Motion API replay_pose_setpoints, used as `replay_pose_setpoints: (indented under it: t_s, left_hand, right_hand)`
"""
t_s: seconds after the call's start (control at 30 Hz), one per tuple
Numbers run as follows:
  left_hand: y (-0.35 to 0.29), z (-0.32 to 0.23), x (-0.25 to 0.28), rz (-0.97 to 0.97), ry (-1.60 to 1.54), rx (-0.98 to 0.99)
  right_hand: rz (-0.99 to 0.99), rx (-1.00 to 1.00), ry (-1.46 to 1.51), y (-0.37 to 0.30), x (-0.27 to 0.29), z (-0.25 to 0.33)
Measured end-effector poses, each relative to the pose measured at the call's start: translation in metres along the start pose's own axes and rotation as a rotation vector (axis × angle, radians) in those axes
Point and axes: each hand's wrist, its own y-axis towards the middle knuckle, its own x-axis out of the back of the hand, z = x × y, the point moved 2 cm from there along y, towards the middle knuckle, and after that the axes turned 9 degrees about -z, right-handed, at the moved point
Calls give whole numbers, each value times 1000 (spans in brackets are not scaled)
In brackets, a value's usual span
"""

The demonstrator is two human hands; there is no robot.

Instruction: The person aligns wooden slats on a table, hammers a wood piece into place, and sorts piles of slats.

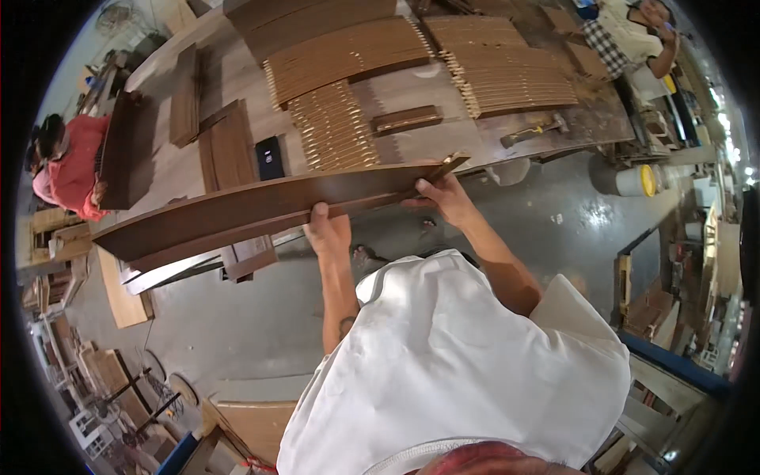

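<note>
A long dark-brown wooden board (229, 211) with a lengthwise ledge is held along the near edge of the table, its left end closest to me. My left hand (327, 229) is closed on its lower edge near the middle, thumb on top, fingers mostly hidden underneath. At the board's right end my right hand (443, 198) is closed on the edge, thumb on the wood. A short wooden strip (450, 165) crosses that end at a slant; whether it is joined to the board I cannot tell. Behind the board a black phone (270, 158) lies on the table.
Stacked brown slats (336, 127) and panels (348, 55) cover much of the table (416, 149). A hammer (534, 132) lies near its right edge. A person in red (79, 154) handles a panel at left; another person (633, 36) is at far right. A bucket (633, 181) stands right.
</note>
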Motion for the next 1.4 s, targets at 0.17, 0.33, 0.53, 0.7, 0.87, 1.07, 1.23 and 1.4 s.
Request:
replay_pose_setpoints:
  t_s: [0.17,0.33,0.53,0.7,0.87,1.07,1.23,1.4]
  left_hand:
    - [-5,108,12,95,-254,385]
    - [-17,192,10,99,-128,377]
    - [-30,235,-3,108,-291,542]
    - [-30,206,-22,20,82,765]
    - [-40,163,-82,143,1043,321]
    - [-3,125,-160,672,1702,-980]
    - [45,178,-131,1073,2089,-215]
    - [42,175,-131,1063,2040,-231]
  right_hand:
    - [-243,217,-402,3,92,10]
    - [-193,361,-716,26,159,48]
    - [-118,318,-677,47,186,69]
    - [-13,361,-915,67,184,61]
    - [-58,506,-1049,101,224,13]
    - [-129,170,-896,114,193,13]
    - [39,525,-720,112,197,24]
    - [56,583,-925,119,201,9]
